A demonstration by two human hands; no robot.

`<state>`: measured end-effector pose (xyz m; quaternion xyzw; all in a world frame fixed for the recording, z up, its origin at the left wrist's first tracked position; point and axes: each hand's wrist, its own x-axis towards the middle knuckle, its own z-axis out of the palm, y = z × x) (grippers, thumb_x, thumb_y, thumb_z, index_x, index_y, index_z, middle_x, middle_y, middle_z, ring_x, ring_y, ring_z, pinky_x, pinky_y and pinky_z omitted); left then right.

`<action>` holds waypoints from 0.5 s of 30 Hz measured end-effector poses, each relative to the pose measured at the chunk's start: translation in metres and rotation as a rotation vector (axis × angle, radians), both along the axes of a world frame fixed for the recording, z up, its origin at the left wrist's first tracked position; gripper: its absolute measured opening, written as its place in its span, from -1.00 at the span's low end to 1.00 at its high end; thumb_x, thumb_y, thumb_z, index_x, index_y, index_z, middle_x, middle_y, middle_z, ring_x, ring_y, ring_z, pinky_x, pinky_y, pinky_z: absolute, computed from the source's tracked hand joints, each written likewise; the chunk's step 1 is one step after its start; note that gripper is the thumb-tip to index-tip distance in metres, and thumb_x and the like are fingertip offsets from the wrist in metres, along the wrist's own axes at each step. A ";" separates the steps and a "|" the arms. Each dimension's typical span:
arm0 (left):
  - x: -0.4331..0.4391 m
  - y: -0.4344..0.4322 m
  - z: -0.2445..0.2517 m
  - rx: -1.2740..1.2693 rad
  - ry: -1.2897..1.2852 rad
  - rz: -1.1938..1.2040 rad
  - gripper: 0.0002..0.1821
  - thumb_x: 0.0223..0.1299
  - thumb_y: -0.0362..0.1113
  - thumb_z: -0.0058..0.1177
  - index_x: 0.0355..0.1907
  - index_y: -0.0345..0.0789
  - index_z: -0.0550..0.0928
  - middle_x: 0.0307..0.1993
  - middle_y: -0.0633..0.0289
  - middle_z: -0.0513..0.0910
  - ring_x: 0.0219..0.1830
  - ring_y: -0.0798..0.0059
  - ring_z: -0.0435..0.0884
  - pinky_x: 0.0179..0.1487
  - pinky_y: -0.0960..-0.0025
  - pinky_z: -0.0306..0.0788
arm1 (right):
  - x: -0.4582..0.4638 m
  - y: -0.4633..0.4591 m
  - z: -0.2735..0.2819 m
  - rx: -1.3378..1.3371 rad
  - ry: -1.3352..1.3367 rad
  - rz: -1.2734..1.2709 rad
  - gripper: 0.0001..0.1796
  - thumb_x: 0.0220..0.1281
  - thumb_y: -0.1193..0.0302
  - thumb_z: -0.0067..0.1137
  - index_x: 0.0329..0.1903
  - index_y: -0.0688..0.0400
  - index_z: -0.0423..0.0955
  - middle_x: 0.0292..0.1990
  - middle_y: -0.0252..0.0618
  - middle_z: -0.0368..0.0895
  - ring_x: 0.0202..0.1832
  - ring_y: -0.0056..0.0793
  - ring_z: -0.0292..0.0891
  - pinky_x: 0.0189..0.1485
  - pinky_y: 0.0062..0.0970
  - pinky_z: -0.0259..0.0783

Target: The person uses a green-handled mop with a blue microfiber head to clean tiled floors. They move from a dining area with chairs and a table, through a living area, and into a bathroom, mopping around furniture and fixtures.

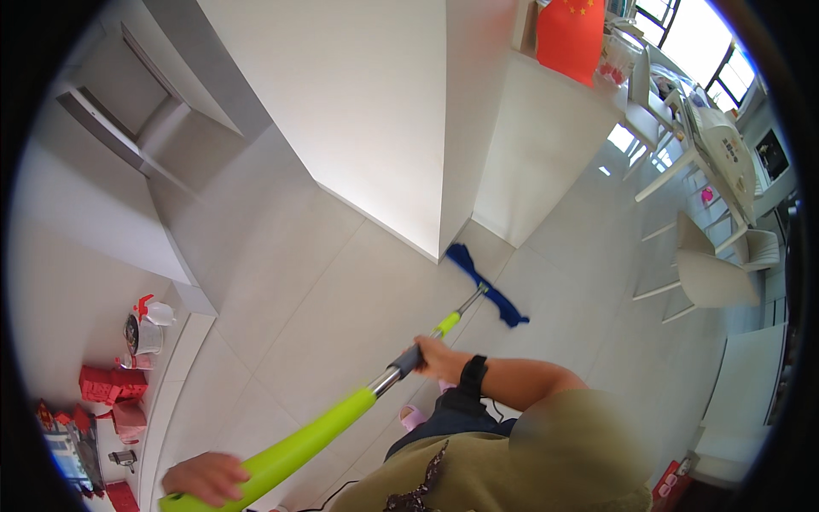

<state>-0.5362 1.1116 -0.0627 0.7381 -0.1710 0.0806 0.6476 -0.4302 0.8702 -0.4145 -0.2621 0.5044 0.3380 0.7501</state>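
My right hand point(432, 358) is wrapped around the grey grip on the metal pole of a flat mop, below its lime-green joint. At the lower left, my left hand point(205, 477) lies over the top end of the thick lime-green mop handle point(313, 425), fingers curled on it; the hand is slightly blurred. The pole slants away to a dark blue fabric mop head point(489, 288) flat on the floor. One end of the head is close beside the base of a white wall corner point(441, 253). A black band point(473, 376) circles my right wrist.
Pale tiles point(301, 333) cover the floor. White chairs point(710, 275) and a table point(729, 153) stand at right. A red flag point(571, 38) hangs over a white half-wall point(544, 141). At left, a low white ledge point(176, 358) holds red boxes point(112, 384) and containers.
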 end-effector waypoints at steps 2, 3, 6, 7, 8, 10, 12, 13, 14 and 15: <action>0.002 0.004 0.016 -0.039 -0.134 -0.027 -0.70 -0.11 -0.16 0.09 -0.42 -0.28 0.36 -0.52 0.20 0.44 -0.42 0.26 0.47 -0.28 0.25 0.35 | -0.011 0.006 0.027 0.114 -0.014 0.069 -0.83 0.16 0.37 -0.14 -0.25 0.17 0.16 -0.44 -0.19 0.41 -0.35 -0.30 0.48 -0.38 -0.27 0.49; 0.004 0.007 0.020 -0.075 -0.163 -0.029 -0.68 -0.11 -0.13 0.09 -0.42 -0.28 0.35 -0.50 0.19 0.44 -0.40 0.25 0.46 -0.29 0.25 0.33 | -0.014 0.006 0.037 0.163 -0.004 0.098 -0.81 0.18 0.38 -0.16 -0.22 0.18 0.14 -0.40 -0.15 0.41 -0.33 -0.28 0.48 -0.35 -0.25 0.50; 0.011 0.009 0.014 -0.126 -0.313 -0.068 -0.74 -0.06 -0.17 0.02 -0.43 -0.27 0.34 -0.52 0.21 0.42 -0.41 0.26 0.45 -0.30 0.23 0.29 | -0.005 -0.010 0.052 0.220 -0.028 0.051 -0.79 0.20 0.38 -0.18 -0.19 0.21 0.12 -0.37 -0.12 0.39 -0.28 -0.24 0.47 -0.27 -0.22 0.50; 0.015 0.006 0.007 -0.141 -0.349 -0.081 -0.75 -0.04 -0.16 -0.01 -0.43 -0.27 0.33 -0.52 0.21 0.42 -0.41 0.26 0.44 -0.30 0.23 0.29 | 0.003 -0.019 0.050 0.236 -0.024 0.020 -0.79 0.20 0.38 -0.18 -0.19 0.21 0.12 -0.37 -0.13 0.39 -0.27 -0.23 0.46 -0.25 -0.22 0.50; 0.020 0.001 -0.001 -0.175 -0.222 -0.054 -0.73 -0.10 -0.18 0.08 -0.45 -0.25 0.35 -0.54 0.23 0.44 -0.40 0.28 0.45 -0.24 0.23 0.30 | 0.013 -0.030 0.046 0.219 -0.001 -0.064 -0.84 0.18 0.39 -0.14 -0.25 0.19 0.19 -0.38 -0.17 0.40 -0.31 -0.30 0.46 -0.27 -0.27 0.49; 0.031 -0.015 -0.015 -0.241 0.036 -0.003 -0.67 -0.21 -0.21 0.26 -0.50 -0.23 0.38 -0.59 0.27 0.46 -0.37 0.32 0.48 -0.12 0.23 0.33 | 0.040 -0.054 0.028 0.121 -0.044 -0.136 -0.83 0.19 0.38 -0.16 -0.27 0.23 0.18 -0.44 -0.18 0.39 -0.34 -0.28 0.45 -0.27 -0.30 0.49; 0.052 -0.043 -0.041 -0.135 0.054 0.012 -0.64 -0.20 -0.17 0.26 -0.48 -0.23 0.36 -0.56 0.26 0.46 -0.37 0.30 0.48 -0.08 0.20 0.32 | 0.071 -0.080 0.001 0.053 -0.150 -0.215 -0.81 0.19 0.37 -0.16 -0.27 0.23 0.16 -0.46 -0.18 0.38 -0.41 -0.33 0.43 -0.32 -0.33 0.49; 0.062 -0.055 -0.050 -0.164 0.060 -0.074 -0.63 -0.28 -0.33 0.25 -0.37 -0.32 0.41 -0.44 0.13 0.53 -0.24 0.17 0.52 0.02 0.10 0.28 | 0.084 -0.092 -0.014 0.006 -0.204 -0.209 -0.81 0.19 0.37 -0.16 -0.28 0.23 0.16 -0.48 -0.18 0.38 -0.44 -0.35 0.42 -0.34 -0.35 0.49; 0.067 -0.069 -0.059 -0.148 0.139 0.021 -0.64 -0.25 -0.34 0.25 -0.37 -0.32 0.40 -0.44 0.14 0.53 -0.25 0.13 0.52 0.01 0.09 0.29 | 0.096 -0.104 -0.029 -0.010 -0.212 -0.258 -0.80 0.17 0.38 -0.13 -0.27 0.24 0.16 -0.49 -0.19 0.37 -0.44 -0.35 0.42 -0.35 -0.37 0.49; 0.082 -0.079 -0.070 -0.122 0.125 -0.069 -0.69 -0.22 -0.39 0.21 -0.38 -0.32 0.40 -0.47 0.13 0.54 -0.26 0.14 0.53 0.00 0.08 0.30 | 0.104 -0.114 -0.043 -0.045 -0.188 -0.290 -0.81 0.14 0.39 -0.09 -0.31 0.22 0.16 -0.50 -0.19 0.38 -0.44 -0.35 0.42 -0.37 -0.39 0.48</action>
